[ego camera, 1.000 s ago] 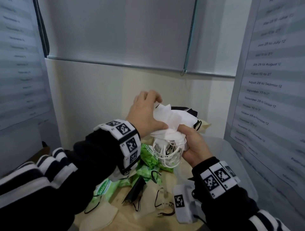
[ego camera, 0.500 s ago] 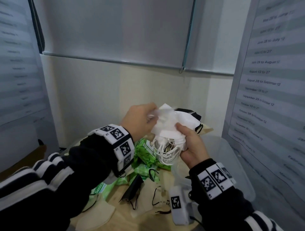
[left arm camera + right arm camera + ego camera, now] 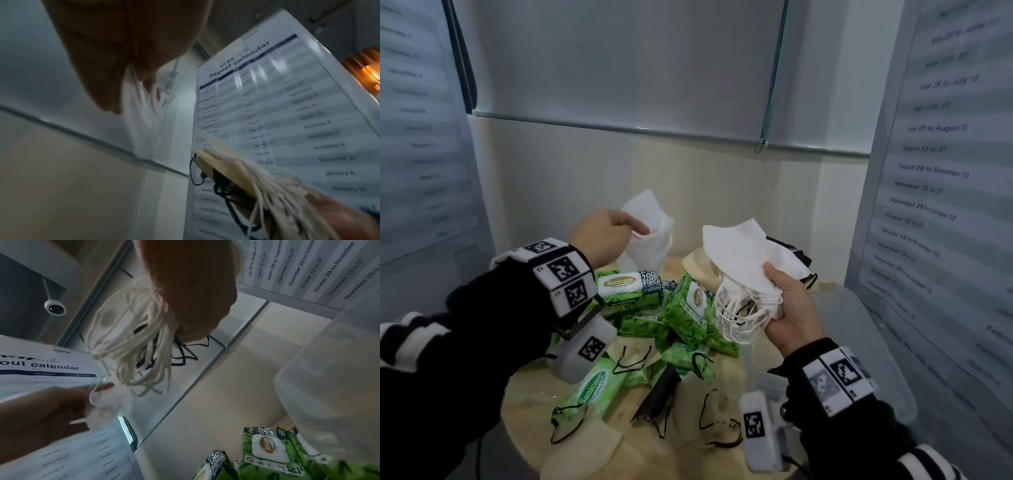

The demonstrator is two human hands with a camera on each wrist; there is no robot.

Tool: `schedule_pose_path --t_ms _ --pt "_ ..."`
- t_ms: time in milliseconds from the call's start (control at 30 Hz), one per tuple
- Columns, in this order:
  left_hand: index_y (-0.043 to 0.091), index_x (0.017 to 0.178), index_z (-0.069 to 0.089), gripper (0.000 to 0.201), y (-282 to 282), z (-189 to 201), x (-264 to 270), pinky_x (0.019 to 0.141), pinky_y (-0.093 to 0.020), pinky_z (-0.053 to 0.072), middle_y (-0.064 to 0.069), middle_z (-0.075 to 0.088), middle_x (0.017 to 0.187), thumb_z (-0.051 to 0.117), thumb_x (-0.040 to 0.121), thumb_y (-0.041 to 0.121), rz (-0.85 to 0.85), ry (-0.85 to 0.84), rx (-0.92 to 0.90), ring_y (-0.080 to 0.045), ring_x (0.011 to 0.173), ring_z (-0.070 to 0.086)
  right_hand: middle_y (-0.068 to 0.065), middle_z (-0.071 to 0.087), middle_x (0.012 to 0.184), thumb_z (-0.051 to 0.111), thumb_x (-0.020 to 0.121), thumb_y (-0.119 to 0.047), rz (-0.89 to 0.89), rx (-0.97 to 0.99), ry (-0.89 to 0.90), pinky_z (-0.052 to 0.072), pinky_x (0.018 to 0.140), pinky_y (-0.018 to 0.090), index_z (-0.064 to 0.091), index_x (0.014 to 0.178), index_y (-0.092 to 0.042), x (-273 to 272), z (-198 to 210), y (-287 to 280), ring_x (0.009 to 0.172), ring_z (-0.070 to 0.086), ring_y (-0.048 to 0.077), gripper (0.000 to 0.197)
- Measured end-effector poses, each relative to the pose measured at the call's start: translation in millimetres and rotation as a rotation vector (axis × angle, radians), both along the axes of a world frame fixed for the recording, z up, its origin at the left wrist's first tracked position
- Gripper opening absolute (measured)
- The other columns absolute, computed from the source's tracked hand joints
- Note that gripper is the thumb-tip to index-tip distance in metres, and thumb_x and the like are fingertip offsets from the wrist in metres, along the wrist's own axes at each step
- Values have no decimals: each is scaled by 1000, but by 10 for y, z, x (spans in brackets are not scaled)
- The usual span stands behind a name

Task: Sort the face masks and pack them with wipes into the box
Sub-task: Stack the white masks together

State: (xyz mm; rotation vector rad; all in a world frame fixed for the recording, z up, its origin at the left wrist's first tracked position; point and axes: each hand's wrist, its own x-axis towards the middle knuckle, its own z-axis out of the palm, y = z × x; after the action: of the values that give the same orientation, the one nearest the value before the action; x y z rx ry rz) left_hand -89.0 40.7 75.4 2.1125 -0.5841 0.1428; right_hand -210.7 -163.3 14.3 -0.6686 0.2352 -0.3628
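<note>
Two hands are working above the surface (image 3: 544, 383), each holding white masks. Left hand (image 3: 599, 236) is pinching a single white mask (image 3: 647, 233) between thumb and fingers, holding it up and apart from the bundle; in the left wrist view its ear loops are hanging blurred below the fingers (image 3: 115, 91). Right hand (image 3: 791, 308) is grasping a stack (image 3: 743, 253) of white masks, thumb pressing on top, with a tangle of white loops (image 3: 736, 311) dangling below the palm; some black loops are mixed in, and a black mask (image 3: 796, 255) is showing behind the stack.

Several green wipe packs (image 3: 633, 289) are lying heaped in the middle of the surface, directly below and between the hands. Beige masks (image 3: 582, 448) with black loops are lying loose at the near side, one partly under a wipe pack, and a folded black mask (image 3: 661, 394) is resting among them. More beige masks (image 3: 698, 263) are lying at the far side behind the right hand.

Clear plastic box (image 3: 873, 342) is sitting to the right of the heap, just beside the right wrist; what is inside it cannot be made out. Printed calendars (image 3: 935, 178) are hanging on the side walls.
</note>
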Motion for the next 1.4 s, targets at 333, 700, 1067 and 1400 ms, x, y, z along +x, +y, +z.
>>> schedule_pose_path --t_ms 333,700,1067,1400 --pt "12 93 73 33 79 125 -78 79 -32 53 -6 70 99 67 80 42 -162 311 -163 -21 93 65 21 63 122 91 34 -13 34 -12 -27 55 78 50 52 129 2 -10 -42 6 101 66 34 104" --pt "14 93 74 36 -272 -15 -403 56 -8 40 -3 66 71 62 83 47 -113 -169 -65 6 53 52 20 65 114 47 96 -11 15 -33 -68 59 57 39 53 126 0 39 177 291 77 71 28 33" --pt "0 69 62 35 -183 32 -219 44 -15 31 -2 44 55 59 89 29 2 -152 -207 -15 49 37 18 66 115 55 92 -13 -65 -140 -2 59 66 38 58 121 0 43 42 169 95 68 28 32" --pt "12 67 58 29 54 178 -281 53 -21 42 -2 54 61 58 52 37 -482 143 -142 -17 54 51 17 68 109 64 87 -8 -319 -555 247 55 81 38 59 115 3 28 -34 -14 92 67 29 30"
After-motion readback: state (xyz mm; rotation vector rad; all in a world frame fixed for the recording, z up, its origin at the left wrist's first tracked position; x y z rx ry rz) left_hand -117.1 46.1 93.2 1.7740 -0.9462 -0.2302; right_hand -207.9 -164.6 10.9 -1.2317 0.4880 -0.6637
